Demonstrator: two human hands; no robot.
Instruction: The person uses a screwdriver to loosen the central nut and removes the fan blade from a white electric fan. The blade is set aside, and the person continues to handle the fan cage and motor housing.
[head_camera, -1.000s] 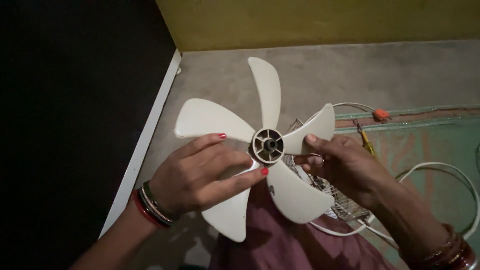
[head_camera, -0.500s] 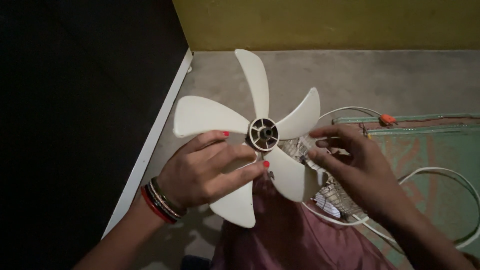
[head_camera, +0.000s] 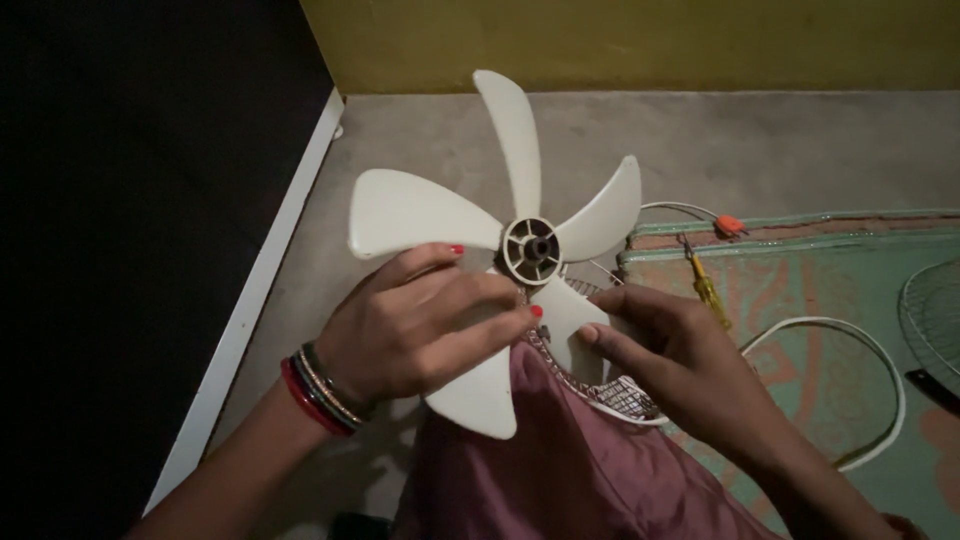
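A cream plastic fan blade with several vanes and a dark round hub is held up in front of me. My left hand grips it from the left, fingers wrapped over a lower vane beside the hub. My right hand touches the lower right vane with its fingertips. A wire fan guard lies under the blade, partly hidden by the hands and by maroon cloth over my lap.
A yellow-handled screwdriver lies on a green patterned mat at the right. A white cable loops across the mat. Another fan grille shows at the right edge. A yellow wall stands behind; dark area at left.
The blade has turned a little and moved up toward the wall in view. My right hand has slid from the hub side down onto the lower right vane.
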